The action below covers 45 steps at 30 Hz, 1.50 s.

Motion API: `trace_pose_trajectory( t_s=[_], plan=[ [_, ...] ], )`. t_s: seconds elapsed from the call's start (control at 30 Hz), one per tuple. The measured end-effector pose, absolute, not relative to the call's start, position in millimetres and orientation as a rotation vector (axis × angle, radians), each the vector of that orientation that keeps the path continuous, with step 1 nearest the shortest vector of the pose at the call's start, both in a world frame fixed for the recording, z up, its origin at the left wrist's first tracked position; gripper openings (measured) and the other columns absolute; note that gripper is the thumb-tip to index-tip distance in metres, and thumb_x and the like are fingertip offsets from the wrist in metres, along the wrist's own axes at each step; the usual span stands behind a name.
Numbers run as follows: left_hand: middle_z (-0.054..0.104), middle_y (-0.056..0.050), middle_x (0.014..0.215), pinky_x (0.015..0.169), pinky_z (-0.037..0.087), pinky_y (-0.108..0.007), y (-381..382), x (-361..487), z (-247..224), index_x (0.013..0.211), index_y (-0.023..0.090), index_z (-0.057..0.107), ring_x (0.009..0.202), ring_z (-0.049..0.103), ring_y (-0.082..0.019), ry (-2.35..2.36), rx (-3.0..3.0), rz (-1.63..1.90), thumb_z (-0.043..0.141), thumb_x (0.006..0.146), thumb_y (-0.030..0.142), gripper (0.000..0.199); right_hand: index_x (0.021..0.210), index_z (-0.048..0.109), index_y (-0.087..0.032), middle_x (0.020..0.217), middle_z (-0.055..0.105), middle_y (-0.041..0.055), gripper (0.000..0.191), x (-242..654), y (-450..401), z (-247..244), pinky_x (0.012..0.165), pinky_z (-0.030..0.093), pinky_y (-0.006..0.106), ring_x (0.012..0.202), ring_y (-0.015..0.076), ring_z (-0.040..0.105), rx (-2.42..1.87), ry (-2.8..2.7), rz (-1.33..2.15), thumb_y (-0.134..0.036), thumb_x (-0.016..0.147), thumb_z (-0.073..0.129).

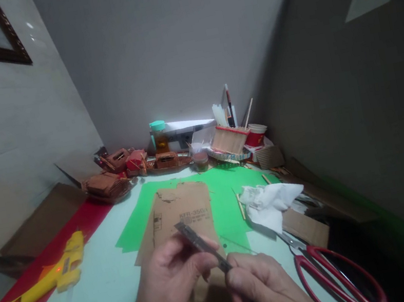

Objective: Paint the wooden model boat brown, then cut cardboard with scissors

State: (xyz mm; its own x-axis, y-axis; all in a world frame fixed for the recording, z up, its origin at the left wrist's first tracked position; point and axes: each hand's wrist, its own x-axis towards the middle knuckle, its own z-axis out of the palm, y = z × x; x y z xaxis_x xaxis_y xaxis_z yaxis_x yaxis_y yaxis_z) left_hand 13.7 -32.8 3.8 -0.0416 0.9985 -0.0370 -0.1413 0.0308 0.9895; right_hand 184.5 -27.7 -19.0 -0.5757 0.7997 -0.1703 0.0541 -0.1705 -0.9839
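Observation:
A slim dark utility knife [198, 242] with a slanted tip slopes across the middle of the head view. Near its front end, my left hand [169, 276] pinches it between thumb and fingers. The lower part sits in my right hand [259, 279], whose closed fingers hide much of it. Under both hands lies a brown cardboard sheet [172, 203] with printed letters and a torn far edge. That sheet rests on green paper [227, 204].
On the left is a yellow hot glue gun [42, 288] with a small lit light. Red-handled scissors [324, 270] and crumpled white tissue [274, 203] lie to the right. Brown model boats [167, 162], a green-lidded jar [159, 135] and a wooden holder [229, 141] line the back.

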Motion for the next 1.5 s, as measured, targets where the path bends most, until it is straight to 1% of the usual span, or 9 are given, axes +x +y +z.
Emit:
trace_pose_trajectory(
  t_s=[0.27, 0.53, 0.83, 0.97, 1.03, 1.13, 1.23, 1.33, 1.5],
  plan=[
    [0.072, -0.003, 0.072, 0.068, 0.055, -0.03, -31.0, 13.3, -0.9, 0.074, 0.021, 0.077, 0.069, 0.065, -0.02, 1.134, 1.08, 1.235, 0.082, 0.07, 0.033, 0.013, 0.062, 0.052, -0.02, 0.047, 0.038, -0.0064, 0.061, 185.0, -29.6, -26.6, 0.047, 0.027, 0.023, 0.043, 0.0084, 0.032, -0.978, -1.622, 1.705, -0.074, 0.091, 0.046],
    [0.064, 0.001, 0.061, 0.061, 0.046, -0.023, -28.6, 13.8, -6.5, 0.076, 0.018, 0.071, 0.059, 0.057, -0.013, 1.026, 1.032, 1.146, 0.071, 0.083, 0.035, 0.018, 0.098, 0.073, -0.026, 0.089, 0.069, 0.0069, 0.049, 190.6, -34.6, -25.7, 0.078, 0.044, 0.033, 0.085, 0.0226, 0.059, -1.118, -1.816, 1.339, -0.064, 0.098, 0.042],
    [0.069, -0.004, 0.071, 0.061, 0.047, -0.029, -26.9, 15.8, -2.9, 0.079, 0.018, 0.074, 0.065, 0.059, -0.018, 1.265, 1.17, 1.088, 0.07, 0.072, 0.032, 0.017, 0.07, 0.055, -0.024, 0.067, 0.055, 0.0017, 0.053, 188.9, -28.5, -34.9, 0.064, 0.038, 0.031, 0.065, 0.0181, 0.05, -1.103, -1.855, 1.289, -0.067, 0.097, 0.039],
    [0.063, -0.001, 0.071, 0.056, 0.04, -0.029, -27.3, -13.9, -7.5, 0.088, 0.02, 0.072, 0.061, 0.054, -0.018, 1.406, 1.302, 1.003, 0.072, 0.073, 0.038, 0.024, 0.08, 0.055, -0.021, 0.053, 0.04, -0.0066, 0.049, 192.3, -22.7, -25.0, 0.048, 0.025, 0.026, 0.047, 0.0107, 0.032, -1.113, -1.521, 1.447, -0.065, 0.098, 0.043],
    [0.059, 0.0, 0.067, 0.062, 0.037, -0.031, -31.5, -35.1, -12.5, 0.074, 0.022, 0.066, 0.066, 0.052, -0.019, 1.537, 1.409, 0.965, 0.072, 0.076, 0.04, 0.019, 0.093, 0.057, -0.02, 0.052, 0.041, -0.008, 0.043, 196.4, -18.8, -23.1, 0.046, 0.022, 0.025, 0.046, 0.0099, 0.031, -1.136, -1.37, 1.424, -0.061, 0.099, 0.045],
    [0.061, -0.002, 0.069, 0.062, 0.032, -0.034, -41.9, -56.9, -19.2, 0.069, 0.025, 0.055, 0.067, 0.054, -0.024, 1.936, 1.688, 0.706, 0.065, 0.082, 0.053, 0.033, 0.103, 0.056, -0.021, 0.055, 0.048, -0.0073, 0.036, 200.5, -14.1, -22.8, 0.05, 0.031, 0.024, 0.049, 0.0114, 0.038, -1.093, -1.309, 1.346, -0.056, 0.1, 0.047],
    [0.064, -0.003, 0.076, 0.066, 0.033, -0.036, -49.6, -57.5, -23.5, 0.083, 0.026, 0.058, 0.072, 0.058, -0.029, 2.019, 1.742, 0.541, 0.068, 0.079, 0.055, 0.031, 0.092, 0.057, -0.021, 0.067, 0.055, -0.0031, 0.033, 199.8, -11.4, -23.5, 0.063, 0.041, 0.026, 0.061, 0.0138, 0.049, -1.096, -1.424, 1.284, -0.05, 0.101, 0.046],
    [0.066, -0.004, 0.083, 0.069, 0.034, -0.036, -48.8, -48.7, -26.9, 0.101, 0.025, 0.06, 0.078, 0.061, -0.033, 1.96, 1.699, 0.547, 0.074, 0.073, 0.049, 0.039, 0.085, 0.054, -0.021, 0.079, 0.057, 0.0001, 0.03, 198.8, -7.9, -27.1, 0.064, 0.04, 0.028, 0.068, 0.0157, 0.05, -1.217, -1.625, 1.156, -0.044, 0.099, 0.042],
    [0.064, -0.001, 0.074, 0.067, 0.037, -0.035, -38.0, -47.9, -30.6, 0.11, 0.017, 0.057, 0.075, 0.062, -0.031, 1.876, 1.636, 0.544, 0.071, 0.072, 0.042, 0.048, 0.074, 0.041, -0.024, 0.072, 0.05, -0.0001, 0.025, 201.7, -0.4, -37.4, 0.064, 0.029, 0.031, 0.069, 0.0195, 0.045, -1.404, -1.767, 0.923, -0.038, 0.093, 0.05]
  ],
)
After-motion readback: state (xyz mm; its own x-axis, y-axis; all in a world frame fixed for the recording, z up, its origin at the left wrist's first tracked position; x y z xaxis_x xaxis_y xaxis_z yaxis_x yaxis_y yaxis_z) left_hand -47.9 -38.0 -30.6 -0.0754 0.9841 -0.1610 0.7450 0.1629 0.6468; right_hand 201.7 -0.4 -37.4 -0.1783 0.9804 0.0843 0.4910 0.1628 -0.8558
